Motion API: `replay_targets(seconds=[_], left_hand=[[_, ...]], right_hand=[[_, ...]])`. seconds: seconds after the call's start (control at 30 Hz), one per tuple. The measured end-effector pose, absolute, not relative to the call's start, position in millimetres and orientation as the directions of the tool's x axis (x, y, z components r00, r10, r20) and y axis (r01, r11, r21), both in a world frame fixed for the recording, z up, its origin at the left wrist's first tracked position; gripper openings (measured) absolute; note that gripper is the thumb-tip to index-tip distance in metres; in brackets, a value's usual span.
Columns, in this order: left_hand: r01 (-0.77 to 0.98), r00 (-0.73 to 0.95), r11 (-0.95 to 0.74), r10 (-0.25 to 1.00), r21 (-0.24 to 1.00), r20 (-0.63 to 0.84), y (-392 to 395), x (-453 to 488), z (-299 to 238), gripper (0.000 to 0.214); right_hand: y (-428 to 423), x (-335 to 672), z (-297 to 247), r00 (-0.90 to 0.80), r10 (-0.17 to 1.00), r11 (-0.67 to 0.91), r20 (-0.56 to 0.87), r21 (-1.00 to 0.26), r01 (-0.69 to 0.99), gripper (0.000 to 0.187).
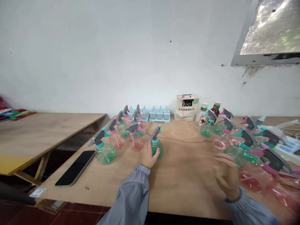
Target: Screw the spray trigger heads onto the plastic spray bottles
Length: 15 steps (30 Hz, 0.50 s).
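My left hand (pixel 148 155) is closed around the side of a green spray bottle (pixel 159 148) standing in the middle of the table, its grey trigger head (pixel 154 133) pointing up and to the right. Blurred by motion, my right hand (pixel 227 176) is at the right with fingers stretched out and nothing visible in them. Nearest to it are a green spray bottle (pixel 234 153) with a turquoise collar and a pink spray bottle (pixel 249 176). Left of my left hand stand several more pink and green bottles, among them a pink one (pixel 136 143) and a green one (pixel 106 153).
A phone (pixel 75 168) lies near the table's left edge. Along the wall are pale blue popsicle molds (pixel 159 115), a paper bag (pixel 187 107) and two capped bottles, one white (pixel 202 115). Several spray bottles crowd the right side. A second table (pixel 47 131) stands at left, across a gap.
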<state>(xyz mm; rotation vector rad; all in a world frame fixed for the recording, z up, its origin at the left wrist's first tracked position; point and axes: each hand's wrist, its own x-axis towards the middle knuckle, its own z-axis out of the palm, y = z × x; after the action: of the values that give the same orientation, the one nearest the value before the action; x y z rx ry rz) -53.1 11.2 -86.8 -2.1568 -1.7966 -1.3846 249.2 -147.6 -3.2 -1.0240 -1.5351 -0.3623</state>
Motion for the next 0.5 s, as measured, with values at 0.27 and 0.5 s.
replay_targets(seconds=[0.27, 0.5], left_hand=[[0.897, 0.036, -0.320, 0.740, 0.304, 0.671, -6, -31, -84, 0.072], [0.838, 0.140, -0.494, 0.606, 0.232, 0.783, -7, -45, -78, 0.093]], right_hand=[[1, 118, -34, 0.045, 0.728, 0.588, 0.684, -0.657, 0.472, 0.084], [26, 100, -41, 0.114, 0.817, 0.517, 0.565, -0.806, 0.290, 0.082]])
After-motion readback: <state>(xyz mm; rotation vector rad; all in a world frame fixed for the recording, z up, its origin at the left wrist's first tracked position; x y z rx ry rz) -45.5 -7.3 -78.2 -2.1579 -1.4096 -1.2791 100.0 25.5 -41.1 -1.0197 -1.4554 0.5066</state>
